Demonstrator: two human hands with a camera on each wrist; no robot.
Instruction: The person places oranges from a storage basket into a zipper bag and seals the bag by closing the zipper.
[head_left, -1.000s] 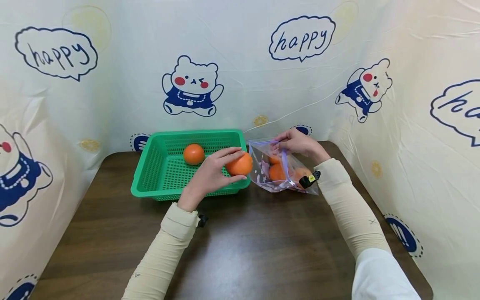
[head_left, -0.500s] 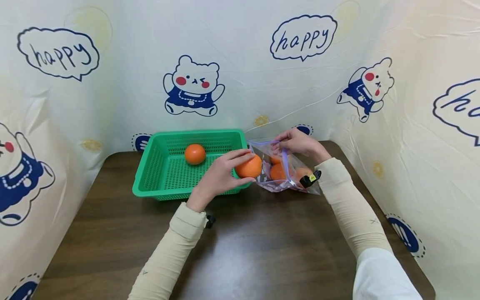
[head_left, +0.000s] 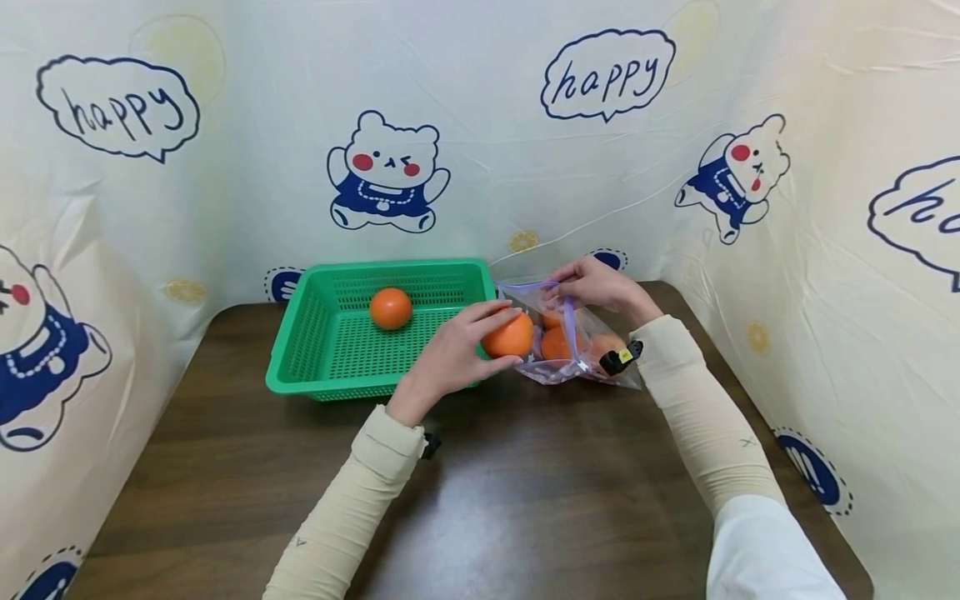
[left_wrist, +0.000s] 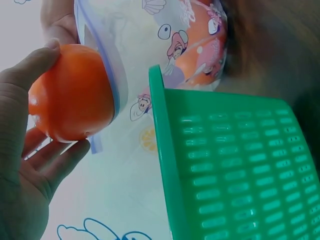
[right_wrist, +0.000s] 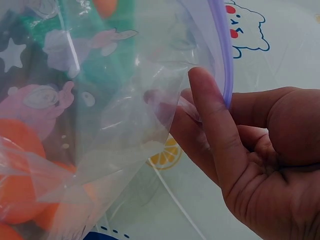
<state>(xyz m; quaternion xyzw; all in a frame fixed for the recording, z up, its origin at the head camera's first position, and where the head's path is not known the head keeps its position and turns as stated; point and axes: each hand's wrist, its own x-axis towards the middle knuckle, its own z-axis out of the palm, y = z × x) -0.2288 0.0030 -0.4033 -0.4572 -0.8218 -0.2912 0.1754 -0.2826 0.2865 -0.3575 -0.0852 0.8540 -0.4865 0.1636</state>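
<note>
In the head view, the left hand gripped a round fruit, which was right at the mouth of the clear bag. The right hand pinched the rim of the bag. More fruits were inside the bag, and one other fruit sat in the green basket just beside it. The table was brown and looked hard and flat, with a pale shine on it. A cloth with bears on it hung behind and at both sides. In the left wrist view, the thumb was on one side of the fruit and the fingers on the other. Its skin was smooth and shiny, so it could slip. It seemed firm and a bit heavy, and a drop might bruise it; its fat middle looked the best place to hold. In the right wrist view, the bag looked thin, light and floppy. The purple strip seemed its stiffest part, and the fingers pinched close by it.
</note>
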